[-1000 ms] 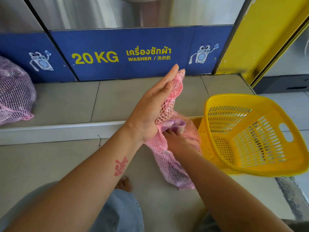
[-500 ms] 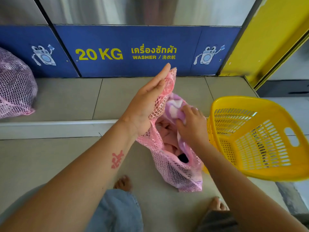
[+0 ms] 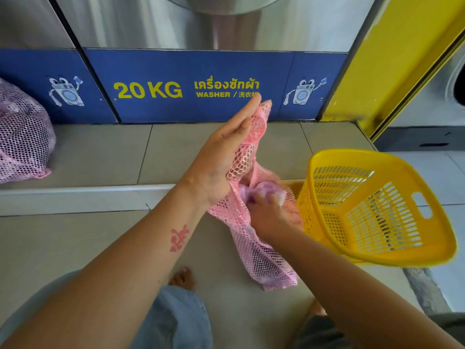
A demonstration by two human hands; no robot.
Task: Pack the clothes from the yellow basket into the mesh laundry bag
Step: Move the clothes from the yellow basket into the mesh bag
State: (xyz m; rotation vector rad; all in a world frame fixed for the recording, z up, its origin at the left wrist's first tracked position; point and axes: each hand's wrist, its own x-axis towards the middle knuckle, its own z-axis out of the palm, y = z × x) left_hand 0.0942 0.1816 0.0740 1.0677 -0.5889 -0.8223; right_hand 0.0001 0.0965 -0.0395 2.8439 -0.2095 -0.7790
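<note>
Props the rim of the pink mesh laundry bag (image 3: 264,260) against the flat left hand (image 3: 226,152), fingers straight, together and pointing up, releasing nothing yet gripping nothing visibly; cannot tell what the thumb does behind the mesh. Reaches the right hand (image 3: 266,212) into the bag's mouth just below, fingers curled round a lilac-and-white cloth (image 3: 261,192), clutching it inside the opening. Lets the rest of the bag hang down to the grey tiled floor (image 3: 63,248). Just beside the bag, to the right: the yellow basket (image 3: 402,256), tipped on its side, mouth toward the camera; cannot tell whether touching. Below the arms: a bare foot (image 3: 182,278) and a denim knee (image 3: 176,321). Further out, on a raised tiled step (image 3: 100,152) at far left: a second pink mesh bag (image 3: 22,137), stuffed full. Behind the step: a blue panel (image 3: 188,89) reading "20 KG WASHER", steel washer fronts (image 3: 151,21) above, a yellow column (image 3: 377,59) to the right.
</note>
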